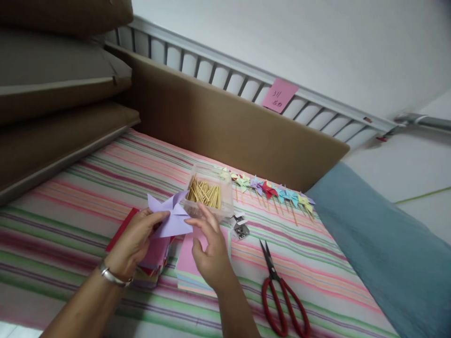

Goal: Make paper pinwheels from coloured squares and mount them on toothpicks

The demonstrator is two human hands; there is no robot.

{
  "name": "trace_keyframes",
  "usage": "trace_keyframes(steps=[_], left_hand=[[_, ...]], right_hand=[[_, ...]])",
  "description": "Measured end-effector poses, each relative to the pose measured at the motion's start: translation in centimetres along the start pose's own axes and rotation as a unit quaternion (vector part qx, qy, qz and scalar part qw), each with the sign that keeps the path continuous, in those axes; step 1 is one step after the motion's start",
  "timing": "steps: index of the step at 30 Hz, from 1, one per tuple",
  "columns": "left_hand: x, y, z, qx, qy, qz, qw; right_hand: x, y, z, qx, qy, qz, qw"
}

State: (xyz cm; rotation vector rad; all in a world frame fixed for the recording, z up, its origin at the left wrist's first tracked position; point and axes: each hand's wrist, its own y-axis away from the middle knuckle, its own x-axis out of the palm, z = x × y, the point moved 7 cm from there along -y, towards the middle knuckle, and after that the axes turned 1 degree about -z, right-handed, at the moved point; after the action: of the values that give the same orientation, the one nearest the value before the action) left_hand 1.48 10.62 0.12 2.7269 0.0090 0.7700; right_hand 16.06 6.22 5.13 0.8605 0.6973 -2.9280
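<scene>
A purple paper pinwheel (172,223), cut and partly folded, is gripped at its left side by my left hand (136,237), thumb on top. My right hand (209,249) is at the pinwheel's right edge, fingers apart, with the index fingertip touching or very near the paper. Below the hands are two stacks of coloured paper: one with pink and red sheets (155,256) on the left, and a neat pink-topped stack (188,256) on the right. Behind them stands a clear plastic box (227,195) holding many short wooden sticks (206,192).
Red-handled scissors (273,277) lie at right on the striped cloth (317,281). A small packet of metal pins (241,227) sits beside the box. Finished pinwheels on sticks (269,190) line a cardboard panel (229,126). Brown cardboard packages (63,136) are piled at left.
</scene>
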Motion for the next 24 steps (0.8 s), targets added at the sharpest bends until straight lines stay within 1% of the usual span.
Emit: trace_keyframes(steps=[1, 3, 5, 8, 11, 18, 24], left_hand=[[-0.2, -0.1, 0.0, 0.003, 0.005, 0.004, 1.000], [-0.5, -0.2, 0.1, 0.002, 0.005, 0.010, 1.000], [-0.8, -0.3, 0.3, -0.001, -0.002, 0.006, 1.000], [-1.0, -0.4, 0.3, 0.002, -0.017, -0.009, 1.000], [-1.0, -0.4, 0.2, -0.005, -0.025, -0.019, 1.000], [-1.0, -0.4, 0.2, -0.003, -0.025, -0.020, 0.999], [-1.1, -0.4, 0.5, -0.012, -0.037, -0.018, 0.999]], right_hand=[[0.4, 0.1, 0.1, -0.005, 0.019, 0.018, 1.000], [1.1, 0.3, 0.2, -0.009, 0.055, 0.030, 0.998], [1.5, 0.3, 0.1, -0.013, 0.083, 0.021, 0.996], [1.4, 0.2, 0.0, -0.014, 0.104, -0.008, 0.994], [1.2, 0.2, -0.2, -0.010, 0.109, -0.011, 0.994], [1.1, 0.2, -1.0, -0.013, 0.104, -0.005, 0.994], [1.0, 0.2, -0.9, -0.007, 0.087, -0.014, 0.996]])
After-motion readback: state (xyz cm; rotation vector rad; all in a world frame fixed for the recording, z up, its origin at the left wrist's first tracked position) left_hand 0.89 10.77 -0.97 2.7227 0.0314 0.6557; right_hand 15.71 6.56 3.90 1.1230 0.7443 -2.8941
